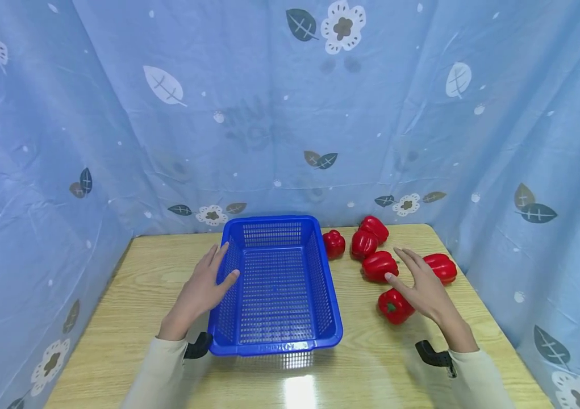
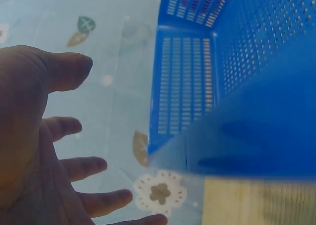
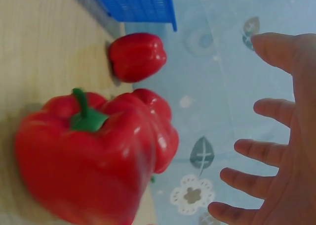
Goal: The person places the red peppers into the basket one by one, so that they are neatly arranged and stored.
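Observation:
A blue plastic basket [image 1: 328,295] with slotted walls stands on the table, nothing inside it. Beside its left rim my left hand [image 1: 204,287] hovers with fingers spread, holding nothing; the left wrist view shows the same spread fingers near the basket wall [image 2: 187,86]. Several red bell peppers lie right of the basket. My right hand [image 1: 425,287] is over this group, fingers extended and nothing held. Nearest to it are a pepper with a green stem [image 1: 391,309], another pepper [image 1: 379,266] and one partly behind the hand [image 1: 443,268]. In the right wrist view a large pepper [image 3: 84,160] fills the lower left.
The light wooden table [image 1: 157,267] runs up to a blue patterned curtain [image 1: 269,113] at the back and both sides. One pepper [image 1: 333,244] sits close to the basket's right wall. Two more peppers [image 1: 374,228] [image 1: 363,244] lie near the back edge.

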Action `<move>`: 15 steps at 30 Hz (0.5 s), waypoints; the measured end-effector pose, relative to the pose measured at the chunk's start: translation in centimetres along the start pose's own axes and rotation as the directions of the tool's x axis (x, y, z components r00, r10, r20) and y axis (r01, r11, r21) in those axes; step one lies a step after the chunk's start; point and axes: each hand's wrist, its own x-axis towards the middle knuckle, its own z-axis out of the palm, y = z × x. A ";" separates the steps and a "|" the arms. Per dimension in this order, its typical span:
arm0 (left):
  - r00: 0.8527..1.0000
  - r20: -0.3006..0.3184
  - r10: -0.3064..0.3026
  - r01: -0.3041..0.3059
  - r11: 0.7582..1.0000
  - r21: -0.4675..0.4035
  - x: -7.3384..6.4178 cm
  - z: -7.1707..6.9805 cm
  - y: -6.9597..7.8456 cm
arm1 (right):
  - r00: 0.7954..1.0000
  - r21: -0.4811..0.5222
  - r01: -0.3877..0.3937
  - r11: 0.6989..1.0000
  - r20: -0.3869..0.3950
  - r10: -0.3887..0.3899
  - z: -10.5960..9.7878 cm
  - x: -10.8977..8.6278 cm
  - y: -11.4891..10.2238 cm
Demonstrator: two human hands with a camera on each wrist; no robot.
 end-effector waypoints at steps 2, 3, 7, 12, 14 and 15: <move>1.000 0.000 0.003 -0.003 0.999 -0.035 -0.2 -0.2 -0.5 | 1.000 0.021 -0.016 1.000 0.004 0.016 0.3 -0.4 0.5; 1.000 0.001 0.004 -0.004 0.999 -0.051 -0.3 -0.2 -0.7 | 1.000 0.029 -0.025 0.999 0.008 0.025 0.4 -0.6 0.7; 1.000 0.016 0.007 -0.006 0.993 -0.116 -0.6 -0.4 -1.7 | 0.998 0.053 -0.060 0.997 0.019 0.059 0.5 -1.2 1.5; 0.998 0.057 0.003 0.011 0.974 -0.226 -0.5 -0.3 -3.1 | 0.995 0.081 -0.097 0.992 0.024 0.095 0.3 -1.6 2.1; 0.996 0.084 -0.009 0.031 0.963 -0.266 -0.5 -0.2 -3.6 | 0.995 0.102 -0.098 0.990 0.025 0.096 0.3 -1.8 2.3; 0.995 0.098 -0.015 0.043 0.957 -0.288 -0.5 -0.1 -3.8 | 0.995 0.111 -0.095 0.989 0.026 0.093 0.4 -1.8 2.4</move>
